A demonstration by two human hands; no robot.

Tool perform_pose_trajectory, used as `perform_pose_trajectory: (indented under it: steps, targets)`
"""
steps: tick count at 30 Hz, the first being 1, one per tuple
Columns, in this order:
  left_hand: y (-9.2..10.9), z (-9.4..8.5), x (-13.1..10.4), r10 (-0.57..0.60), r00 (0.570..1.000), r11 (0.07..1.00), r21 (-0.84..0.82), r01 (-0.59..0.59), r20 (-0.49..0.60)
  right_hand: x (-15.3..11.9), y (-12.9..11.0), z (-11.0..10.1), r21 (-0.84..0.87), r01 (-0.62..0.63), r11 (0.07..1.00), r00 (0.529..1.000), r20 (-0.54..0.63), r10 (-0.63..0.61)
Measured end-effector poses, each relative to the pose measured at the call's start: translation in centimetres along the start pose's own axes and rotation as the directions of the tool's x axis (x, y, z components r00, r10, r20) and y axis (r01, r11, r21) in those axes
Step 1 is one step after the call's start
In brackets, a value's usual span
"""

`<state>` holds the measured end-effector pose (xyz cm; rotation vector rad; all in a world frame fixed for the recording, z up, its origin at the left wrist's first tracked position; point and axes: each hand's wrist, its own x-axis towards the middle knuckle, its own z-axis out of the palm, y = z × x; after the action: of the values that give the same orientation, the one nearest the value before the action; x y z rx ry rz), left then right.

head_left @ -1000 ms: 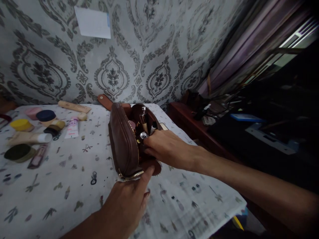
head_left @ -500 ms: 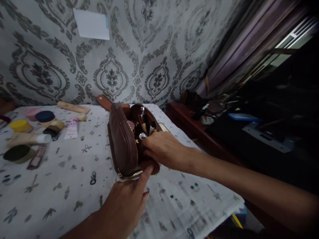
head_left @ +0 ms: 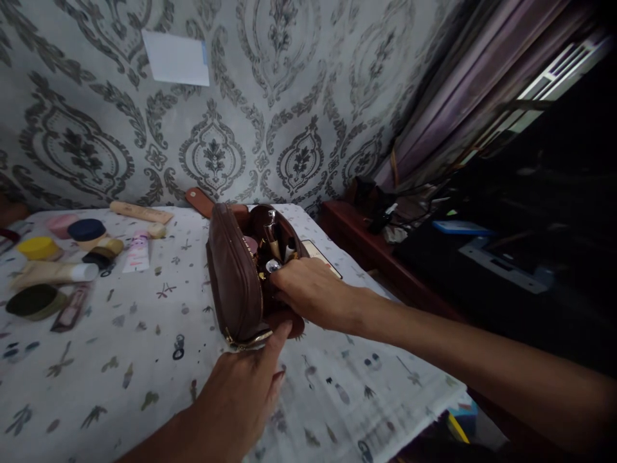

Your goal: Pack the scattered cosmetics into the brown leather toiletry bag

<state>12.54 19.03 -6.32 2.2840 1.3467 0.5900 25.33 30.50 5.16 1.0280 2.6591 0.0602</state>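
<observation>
A brown makeup bag [head_left: 234,283] stands unzipped on the cloth-covered table, its gold zipper running along the opening. Inside it I see a bottle with a clear cap [head_left: 274,239], a round silvery cap [head_left: 272,265] and other small cosmetics, partly in shadow. My right hand [head_left: 311,286] reaches into the opening from the right with fingers bent together; their tips, and anything in them, are hidden. At the bag's near end, my left hand [head_left: 248,386] touches the lowered flap with its stretched forefinger, the rest of its fingers partly hidden.
Left on the patterned cloth [head_left: 159,379] lie a yellow-lidded jar [head_left: 39,247], a blue-lidded jar [head_left: 87,230], a pink-and-white tube [head_left: 137,252], a beige tube [head_left: 53,273] and a dark oval item [head_left: 35,301]. A brown strap [head_left: 200,202] lies behind the bag; a flat, dark-edged item [head_left: 322,256] is beside it.
The view has shifted slightly. Both hands keep nearly the same places at the bag; the flat item behind my right hand shows more.
</observation>
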Motion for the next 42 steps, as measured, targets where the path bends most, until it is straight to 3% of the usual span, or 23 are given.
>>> perform_pose_trajectory:
  steps: [14,18,27,34,42]
  targets:
    - [0.2,-0.6,0.3,-0.051,0.998,0.999,-0.007,0.051,0.022,-0.1,0.6,-0.7,-0.002,0.021,1.0,1.0,0.019,-0.021]
    - [0.2,-0.6,0.3,-0.063,0.997,0.998,-0.013,0.063,0.044,0.0,0.5,-1.6,0.013,0.056,0.998,0.996,0.063,-0.056]
    - [0.3,-0.7,0.3,-0.041,0.999,0.998,-0.046,0.042,0.027,0.3,1.0,-1.8,0.127,0.213,0.969,0.976,0.011,-0.216]
    - [0.2,-0.5,0.3,-0.051,0.998,0.998,-0.026,0.052,0.034,0.2,0.5,-2.3,0.064,0.104,0.993,0.993,0.057,-0.107]
    - [0.3,-0.8,0.4,-0.049,0.998,0.999,0.017,0.048,0.046,0.4,0.9,-1.9,0.054,0.146,0.988,0.988,0.047,-0.148]
